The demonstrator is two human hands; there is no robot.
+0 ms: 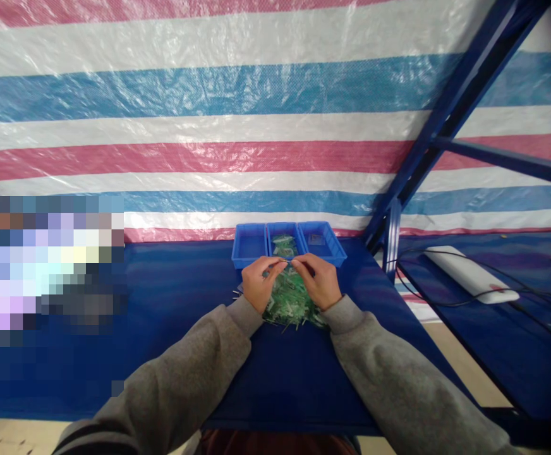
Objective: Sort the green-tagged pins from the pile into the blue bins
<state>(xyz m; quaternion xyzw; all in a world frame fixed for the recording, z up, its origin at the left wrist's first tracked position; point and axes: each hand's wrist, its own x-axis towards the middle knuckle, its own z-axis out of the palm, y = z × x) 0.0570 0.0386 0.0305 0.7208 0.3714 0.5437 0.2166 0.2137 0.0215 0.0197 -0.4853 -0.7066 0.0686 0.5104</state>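
The left hand point(258, 281) and right hand point(320, 279) together pinch a thin dark piece point(285, 260), with green strips point(284, 246) in the middle bin point(282, 229) just beyond and a larger green heap point(293, 304) apparently left beneath them.

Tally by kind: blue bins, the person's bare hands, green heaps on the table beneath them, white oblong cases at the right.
Blue bins: 3
Bare hands: 2
Green heap: 1, its pieces too tangled to count
White oblong case: 1
Total: 7
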